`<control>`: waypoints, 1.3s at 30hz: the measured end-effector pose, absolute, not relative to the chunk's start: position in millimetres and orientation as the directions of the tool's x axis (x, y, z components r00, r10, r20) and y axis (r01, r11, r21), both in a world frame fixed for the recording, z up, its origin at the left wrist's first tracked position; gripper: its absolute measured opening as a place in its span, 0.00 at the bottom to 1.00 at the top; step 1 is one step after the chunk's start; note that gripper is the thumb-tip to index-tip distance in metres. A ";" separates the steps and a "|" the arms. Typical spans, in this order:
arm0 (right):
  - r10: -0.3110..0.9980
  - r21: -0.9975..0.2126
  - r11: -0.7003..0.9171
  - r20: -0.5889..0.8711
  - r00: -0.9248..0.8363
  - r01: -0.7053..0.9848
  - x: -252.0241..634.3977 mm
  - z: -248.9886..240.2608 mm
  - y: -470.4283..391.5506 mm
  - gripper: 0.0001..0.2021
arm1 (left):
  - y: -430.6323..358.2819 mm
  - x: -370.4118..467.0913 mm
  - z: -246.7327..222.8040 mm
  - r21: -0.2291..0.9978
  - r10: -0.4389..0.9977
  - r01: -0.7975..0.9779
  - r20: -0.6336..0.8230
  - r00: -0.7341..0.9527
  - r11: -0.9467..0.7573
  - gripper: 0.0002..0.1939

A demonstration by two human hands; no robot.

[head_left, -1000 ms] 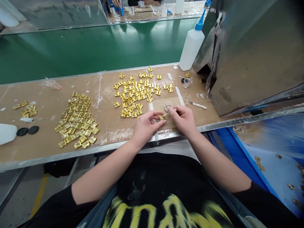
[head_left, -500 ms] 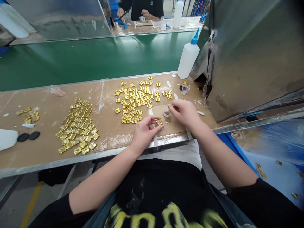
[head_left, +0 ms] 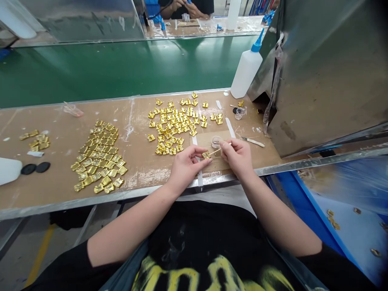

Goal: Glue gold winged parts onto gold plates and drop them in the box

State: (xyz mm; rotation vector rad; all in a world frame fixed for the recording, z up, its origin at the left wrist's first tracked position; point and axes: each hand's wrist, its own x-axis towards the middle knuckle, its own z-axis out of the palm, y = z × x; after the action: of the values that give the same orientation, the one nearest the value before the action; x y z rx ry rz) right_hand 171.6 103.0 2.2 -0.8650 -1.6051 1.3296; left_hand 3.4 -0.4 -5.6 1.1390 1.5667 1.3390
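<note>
Between thumb and fingers, my left hand (head_left: 188, 165) pinches a small gold-coloured metal piece (head_left: 205, 155). My right hand (head_left: 238, 157) is closed on a thin wooden stick (head_left: 216, 152), whose tip meets the gold piece or lies right at it. Just behind the stick, a small clear round cup (head_left: 216, 141) sits on a cardboard pad (head_left: 206, 139). A loose group of gold pieces with upright tabs (head_left: 176, 121) lies beyond my left hand. Farther left, flatter gold pieces (head_left: 101, 155) are laid close together.
A white bottle with a blue nozzle (head_left: 247, 74) stands at the back right, beside a metal panel (head_left: 318, 72). A wooden-handled knife (head_left: 254, 142) lies right of my hand. Two black discs (head_left: 36, 168) lie far left. Across the green surface (head_left: 121, 68), another person's hands (head_left: 182, 8) are at work.
My right hand has come down from beside the clear cup, and the stick now shows, reaching to the gold piece. My left hand still holds that piece. The view has shifted slightly.
</note>
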 end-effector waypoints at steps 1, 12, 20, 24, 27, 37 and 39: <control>0.896 -0.978 0.208 0.191 -0.400 -0.001 170.6 1.1 99.2 0.23 | -0.4 3.3 -5.2 0.988 0.953 0.148 -0.003 -0.303 0.050 0.17; 0.858 -0.944 0.319 0.250 -0.448 0.085 165.1 -0.1 97.5 0.23 | -0.7 3.5 -3.2 0.982 0.957 0.186 0.033 -0.287 0.022 0.16; 0.838 -0.907 0.405 0.318 -0.444 0.115 166.6 0.3 96.6 0.20 | -1.2 4.2 -1.5 0.974 0.951 0.228 0.070 -0.301 0.001 0.14; 0.833 -0.893 0.432 0.342 -0.434 0.128 166.5 -1.3 95.5 0.20 | -2.2 5.0 1.8 0.966 0.949 0.259 0.095 -0.300 -0.015 0.14; 0.828 -0.881 0.454 0.363 -0.427 0.132 166.8 -1.7 94.5 0.19 | -2.9 5.4 3.3 0.963 0.949 0.269 0.102 -0.298 -0.019 0.13; 0.813 -0.862 0.493 0.406 -0.416 0.122 165.6 0.3 92.0 0.19 | -3.7 5.6 3.1 0.964 0.950 0.265 0.093 -0.298 -0.011 0.14; 0.839 -0.874 0.477 0.420 -0.346 0.096 168.0 2.9 92.9 0.20 | -3.8 5.3 2.3 0.967 0.950 0.255 0.074 -0.302 0.005 0.15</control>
State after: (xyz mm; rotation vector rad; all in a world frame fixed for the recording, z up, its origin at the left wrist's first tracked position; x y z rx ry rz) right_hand 168.0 92.9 2.9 -0.7968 -1.7621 0.9674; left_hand 5.3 -3.8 2.3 1.2599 1.6214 1.3362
